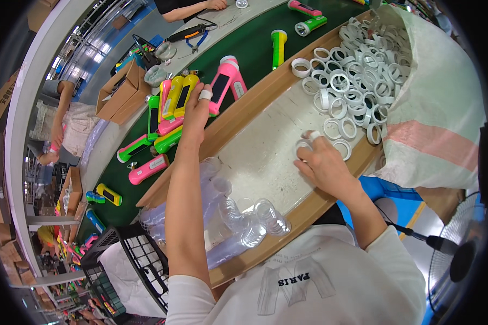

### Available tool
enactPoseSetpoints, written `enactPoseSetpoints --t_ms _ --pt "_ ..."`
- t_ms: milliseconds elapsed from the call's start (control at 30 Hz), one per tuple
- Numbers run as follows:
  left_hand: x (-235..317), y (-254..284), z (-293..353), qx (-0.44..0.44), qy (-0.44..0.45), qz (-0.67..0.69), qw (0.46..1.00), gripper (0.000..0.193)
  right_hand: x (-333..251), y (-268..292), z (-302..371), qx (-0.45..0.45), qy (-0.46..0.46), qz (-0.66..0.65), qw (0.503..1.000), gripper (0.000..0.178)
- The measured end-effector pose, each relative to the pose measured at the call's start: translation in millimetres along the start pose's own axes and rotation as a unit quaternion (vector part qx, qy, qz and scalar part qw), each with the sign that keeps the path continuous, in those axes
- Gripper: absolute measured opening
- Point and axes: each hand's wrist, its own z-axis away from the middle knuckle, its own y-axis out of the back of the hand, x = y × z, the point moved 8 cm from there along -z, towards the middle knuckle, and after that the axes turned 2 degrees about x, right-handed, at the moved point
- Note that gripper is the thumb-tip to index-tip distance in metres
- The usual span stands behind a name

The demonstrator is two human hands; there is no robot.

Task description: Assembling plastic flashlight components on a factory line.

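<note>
My left hand (197,114) reaches over the wooden edge to a pile of flashlights, its fingers stretched out between a yellow flashlight (185,96) and a pink flashlight (220,85). White wrapping circles one finger; the thumb is hidden. In the shallow tray (255,132), my right hand (324,165) has its fingers curled at a white plastic ring (303,144), partly covered by them. White also shows on a finger of this hand. Just beyond lies a large heap of white rings (358,81), spilling from a white woven sack (434,103).
Clear plastic rings (255,222) and clear tubing lie at the tray's near left end. A green conveyor belt (255,51) carries more flashlights. Across it are an open cardboard box (122,92), pliers (197,40) and co-workers' arms. A black crate (141,260) stands lower left, a fan (455,254) lower right.
</note>
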Motion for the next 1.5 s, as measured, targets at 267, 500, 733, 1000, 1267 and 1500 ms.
enactPoseSetpoints --t_ms 267,500,733,1000,1267,1500 --pt "-20 19 115 -0.094 -0.187 -0.631 0.747 0.031 -42 -19 -69 0.019 0.099 -0.134 0.986 0.033" --pt "-13 44 113 -0.044 -0.126 -0.361 0.923 0.015 -35 -61 -70 -0.001 0.085 -0.205 0.975 0.066" --pt "-8 35 104 -0.1 0.029 -0.252 0.962 0.014 -30 -65 -71 -0.012 0.091 -0.234 0.968 0.072" --pt "18 -31 85 -0.185 0.059 -0.018 0.981 0.013 -19 -65 -72 -0.041 0.006 -0.323 0.945 0.076" --pt "-6 17 -56 0.122 -0.24 -0.659 0.702 0.055 -21 -57 -76 -0.024 0.001 -0.377 0.926 0.075" --pt "-41 68 -81 0.072 -0.054 -0.609 0.788 0.064 -15 -55 -77 0.007 0.024 -0.403 0.915 0.073"
